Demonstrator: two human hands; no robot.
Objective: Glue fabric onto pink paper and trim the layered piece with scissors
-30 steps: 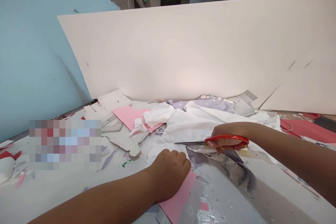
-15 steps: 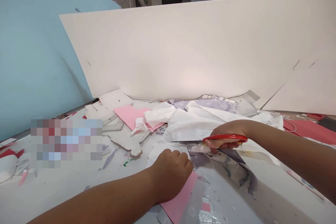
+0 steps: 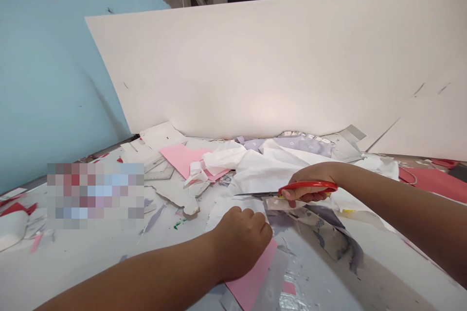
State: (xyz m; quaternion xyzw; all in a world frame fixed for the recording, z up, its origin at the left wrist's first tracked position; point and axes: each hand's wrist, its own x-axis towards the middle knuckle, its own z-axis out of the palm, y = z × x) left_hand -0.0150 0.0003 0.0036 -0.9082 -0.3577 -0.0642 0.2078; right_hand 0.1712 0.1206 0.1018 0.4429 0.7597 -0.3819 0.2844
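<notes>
My right hand (image 3: 305, 189) is shut around the red handles of a pair of scissors (image 3: 310, 186), whose steel blades point left. The blades lie along the edge of a crumpled white cloth (image 3: 262, 175), with a grey-patterned sheet (image 3: 324, 231) below them. My left hand (image 3: 241, 243) rests in a loose curl on the white material near the blade tips. Its heel is beside a pink paper sheet (image 3: 251, 277). Whether the blades are open is hard to tell.
A large white board (image 3: 255, 68) leans against a pale blue wall (image 3: 47, 68) behind the white work table (image 3: 73, 257). Paper scraps, pink paper (image 3: 182, 160), lilac floral fabric (image 3: 295, 145) and red sheet (image 3: 434, 184) lie around. A pixelated patch (image 3: 95, 194) hides part of the table.
The scissors have moved slightly left along the white material, and the whole view has drifted a little. My left hand stays in about the same place.
</notes>
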